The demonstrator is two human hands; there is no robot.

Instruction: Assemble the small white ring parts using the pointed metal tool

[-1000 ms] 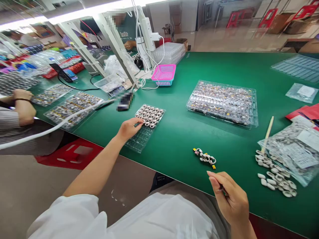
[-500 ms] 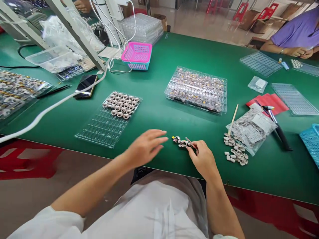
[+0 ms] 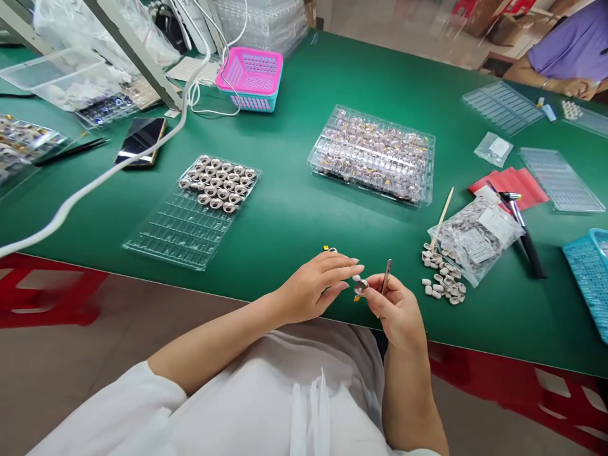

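Observation:
My right hand [image 3: 399, 310] is closed, pinching a small shiny earbud-like part [image 3: 360, 287] with a yellow tab at its fingertips. Metal tweezers [image 3: 386, 277] also stick up from between its fingers. Reaching toward that part, my left hand [image 3: 319, 285] has its fingers stretched out, and nothing shows in its grasp. Its fingertips are close to the part; I cannot tell whether they touch. Behind the left hand, another small part with a yellow tab [image 3: 326, 248] lies on the green table [image 3: 285, 234], mostly hidden by the fingers.
Small beige oval caps [image 3: 444, 282] lie right of my hands, beside a plastic bag of caps [image 3: 477, 237] and a black-handled tool [image 3: 529, 244]. A filled clear tray [image 3: 373, 158] sits ahead. Leftward are a part-filled tray [image 3: 171, 221], phone [image 3: 141, 142] and pink basket [image 3: 251, 69].
My right hand has lifted one small part off the table and turned the tweezers upright. My left hand has moved right, close to it. The view has shifted slightly.

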